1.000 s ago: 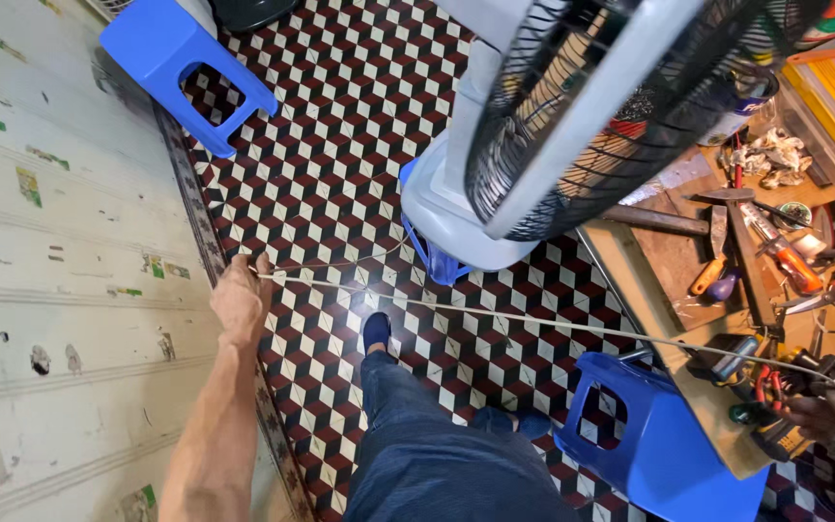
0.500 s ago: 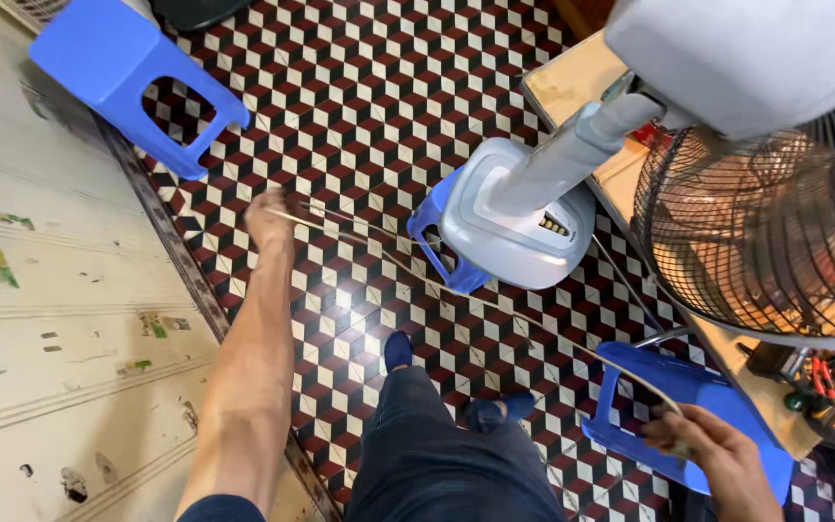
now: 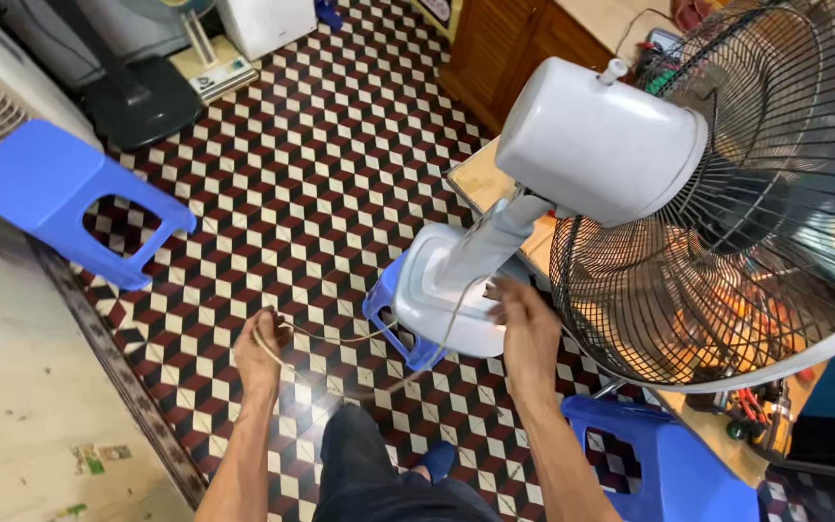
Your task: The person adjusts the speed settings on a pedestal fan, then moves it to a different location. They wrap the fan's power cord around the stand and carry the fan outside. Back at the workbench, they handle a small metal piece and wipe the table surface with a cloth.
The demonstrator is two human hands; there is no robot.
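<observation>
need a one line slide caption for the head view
Left hand and right hand hold a thin cord beside a white fan whose base rests on a blue stool above a checkered tiled floor.

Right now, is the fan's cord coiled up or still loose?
Partly gathered. The left hand grips a few loops of cord; the rest hangs slack toward the right hand beside the fan base.

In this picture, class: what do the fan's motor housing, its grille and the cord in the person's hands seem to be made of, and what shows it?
Motor housing: likely moulded plastic, pale grey, smooth with a soft sheen and rounded edges.
Grille: probably metal wire, dark, thin, evenly spaced ribs.
Cord: looks like a flexible, light-coloured plastic-sheathed cable; it sags in a loop between the left hand and right hand.
</observation>
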